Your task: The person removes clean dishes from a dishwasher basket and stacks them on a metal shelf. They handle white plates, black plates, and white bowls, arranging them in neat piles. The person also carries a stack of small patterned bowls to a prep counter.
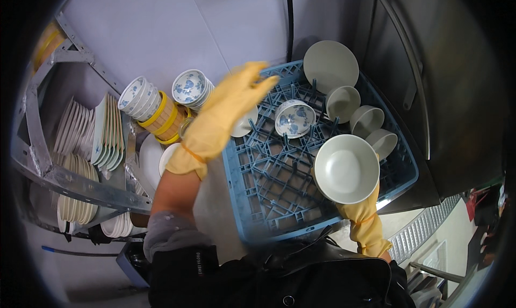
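Both my hands wear yellow rubber gloves. My right hand [356, 201], mostly hidden, grips a large white bowl [346, 169] over the right front of a blue plastic dish rack [236, 205]. Blurred, my left hand [242, 86] is held above the rack's back left edge, fingers apart with nothing in them. Partly behind that glove is a small white dish [246, 124]. A bowl with blue flowers [295, 118] sits tilted among the rack's pegs. Along the right side lean a large round plate [330, 66] and white bowls [342, 103], [367, 120], [381, 142].
Left of the rack are stacks of blue-flowered bowls [133, 94], [188, 88] and yellow-banded wooden tubs [163, 120]. A metal shelf [92, 195] further left holds stacked plates [74, 126]. On the right stands a steel machine [451, 106] with a curved bar handle [417, 66].
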A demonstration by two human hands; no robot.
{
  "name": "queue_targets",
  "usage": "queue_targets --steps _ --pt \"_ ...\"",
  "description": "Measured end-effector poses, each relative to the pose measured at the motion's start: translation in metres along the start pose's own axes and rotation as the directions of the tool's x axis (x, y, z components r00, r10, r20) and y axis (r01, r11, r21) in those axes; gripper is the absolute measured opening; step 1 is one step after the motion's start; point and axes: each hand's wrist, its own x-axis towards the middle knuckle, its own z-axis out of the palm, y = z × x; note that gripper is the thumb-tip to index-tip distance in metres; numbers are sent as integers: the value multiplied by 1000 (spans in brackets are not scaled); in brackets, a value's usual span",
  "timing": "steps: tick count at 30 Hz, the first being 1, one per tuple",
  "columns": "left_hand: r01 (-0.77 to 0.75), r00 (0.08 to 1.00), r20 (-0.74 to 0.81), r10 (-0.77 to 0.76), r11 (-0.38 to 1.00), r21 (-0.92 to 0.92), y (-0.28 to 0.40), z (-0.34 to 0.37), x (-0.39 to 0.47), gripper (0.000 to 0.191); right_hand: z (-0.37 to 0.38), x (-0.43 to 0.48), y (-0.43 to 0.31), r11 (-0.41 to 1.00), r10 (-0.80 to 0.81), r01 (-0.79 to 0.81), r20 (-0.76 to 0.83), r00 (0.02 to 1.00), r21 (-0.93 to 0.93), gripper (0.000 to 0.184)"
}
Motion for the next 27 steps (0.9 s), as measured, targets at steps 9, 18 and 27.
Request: queue_targets --steps 9,18,27 --pt "85 981 91 -173 794 602 -144 35 3 28 1 1 -4 993 75 -78 40 996 89 57" --pt "170 983 105 -150 960 -223 -27 -38 10 36 8 6 -11 789 314 -242 -33 949 565 61" --pt "-105 789 601 128 992 -73 91 19 -31 40 18 10 -21 633 362 -237 -11 932 737 59"
